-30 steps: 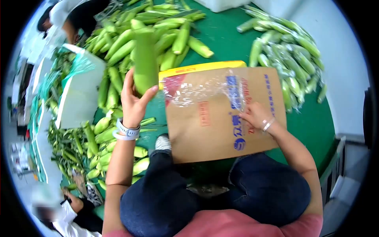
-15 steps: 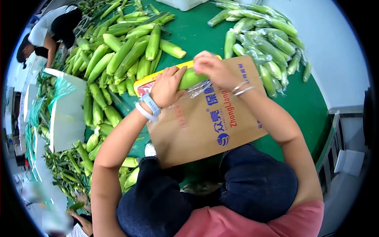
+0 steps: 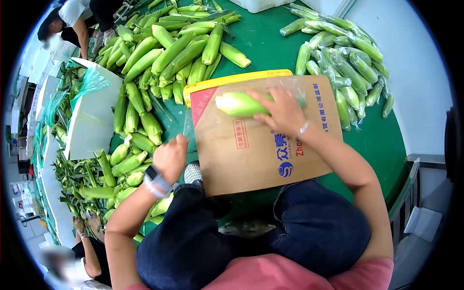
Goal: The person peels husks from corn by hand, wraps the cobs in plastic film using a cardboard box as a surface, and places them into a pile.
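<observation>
A green-husked ear of corn (image 3: 239, 104) lies across the upper part of a brown paper sheet (image 3: 232, 169) with blue and red print, on my lap. My right hand (image 3: 285, 113) rests over the ear's right end, fingers curved around it and slightly blurred. Clear plastic film (image 3: 189, 126) shows faintly at the sheet's left edge. Closed, my left hand (image 3: 170, 158) is left of the sheet, its fingertips at the film's lower end. A yellow strip (image 3: 239, 80) runs along the sheet's top edge.
Unwrapped corn (image 3: 179, 55) is heaped at upper left, film-wrapped corn (image 3: 355, 63) at upper right, both on a green surface (image 3: 263, 48). A white panel (image 3: 94, 116) stands at left. Two other people are at the left edge. A metal frame (image 3: 411, 188) stands at right.
My left hand has left the corn and moved down and left. The right hand still covers the ear, which now lies flatter across the sheet. The view has shifted slightly.
</observation>
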### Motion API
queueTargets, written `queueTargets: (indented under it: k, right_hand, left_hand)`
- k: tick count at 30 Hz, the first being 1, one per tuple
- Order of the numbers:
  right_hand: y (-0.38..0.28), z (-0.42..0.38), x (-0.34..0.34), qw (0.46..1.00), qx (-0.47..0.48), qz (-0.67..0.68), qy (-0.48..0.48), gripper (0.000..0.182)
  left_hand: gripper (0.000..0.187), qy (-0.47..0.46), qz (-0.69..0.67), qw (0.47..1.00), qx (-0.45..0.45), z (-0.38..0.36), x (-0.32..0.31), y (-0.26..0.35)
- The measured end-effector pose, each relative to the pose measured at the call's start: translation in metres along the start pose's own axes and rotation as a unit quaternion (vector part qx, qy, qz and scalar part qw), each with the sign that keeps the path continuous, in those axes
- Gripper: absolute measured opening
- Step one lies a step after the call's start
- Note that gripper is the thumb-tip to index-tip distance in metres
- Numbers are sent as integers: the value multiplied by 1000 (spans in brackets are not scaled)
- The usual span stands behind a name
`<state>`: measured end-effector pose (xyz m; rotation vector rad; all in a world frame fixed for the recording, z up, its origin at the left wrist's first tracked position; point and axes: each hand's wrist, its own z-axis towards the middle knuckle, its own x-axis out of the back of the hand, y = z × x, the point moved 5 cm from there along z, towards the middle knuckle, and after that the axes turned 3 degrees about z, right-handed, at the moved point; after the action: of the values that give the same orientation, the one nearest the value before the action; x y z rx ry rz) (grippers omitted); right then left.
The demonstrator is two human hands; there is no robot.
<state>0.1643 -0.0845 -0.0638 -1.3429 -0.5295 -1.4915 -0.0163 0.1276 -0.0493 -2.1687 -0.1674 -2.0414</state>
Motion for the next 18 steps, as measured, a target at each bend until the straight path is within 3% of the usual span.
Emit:
queueTargets:
  k: [1, 2, 4, 6, 7, 9, 10, 11, 12, 13, 14, 15, 16, 18]
  right_hand:
    - [-11, -16, 3, 1000, 21, -15, -3, 58]
    - [-25, -32, 6, 999, 54, -8, -2, 60]
    - [-61, -61, 15, 995, 89, 23, -48, 62]
    - [-91, -82, 21, 982, 79, 88, -145, 63]
    - [-93, -81, 21, 977, 66, 114, -170, 61]
    - [-92, -71, 17, 971, 45, 138, -192, 59]
    - [-83, -53, 16, 981, 83, 111, -139, 55]
    - [-74, -34, 13, 985, 122, 83, -86, 52]
    - [-64, -15, 6, 990, 122, 59, -38, 46]
    - [-53, 7, -2, 992, 125, 34, 13, 41]
    - [-37, 31, -14, 996, 90, -22, -3, 34]
    - [-22, 53, -22, 995, 55, -75, -20, 28]
    - [-7, 72, -23, 996, 19, -84, -10, 21]
    - [23, 99, -20, 995, -71, -67, -12, 21]
  left_hand:
    - [20, -86, -159, 984, 7, -7, 15, -4]
    - [21, -170, -314, 934, 15, -14, 28, -2]
    - [20, -157, -490, 850, -114, -23, 56, 19]
    - [26, -211, -487, 816, -231, -27, 64, 58]
    - [24, -217, -438, 820, -296, -28, 58, 78]
    - [25, -237, -287, 876, -307, -23, 45, 110]
    - [31, -222, -192, 907, -301, -20, 44, 120]
    - [31, -222, -191, 906, -306, -18, 43, 132]
    - [43, -103, -54, 953, -279, -8, 43, 138]
    - [57, 22, 86, 967, -240, 2, 45, 139]
    - [57, 28, 89, 966, -243, 13, 34, 140]
    - [72, 58, 80, 971, -216, 30, 23, 138]
    - [87, 88, 71, 976, -187, 49, 16, 135]
    - [93, 65, 69, 982, -165, 89, 9, 120]
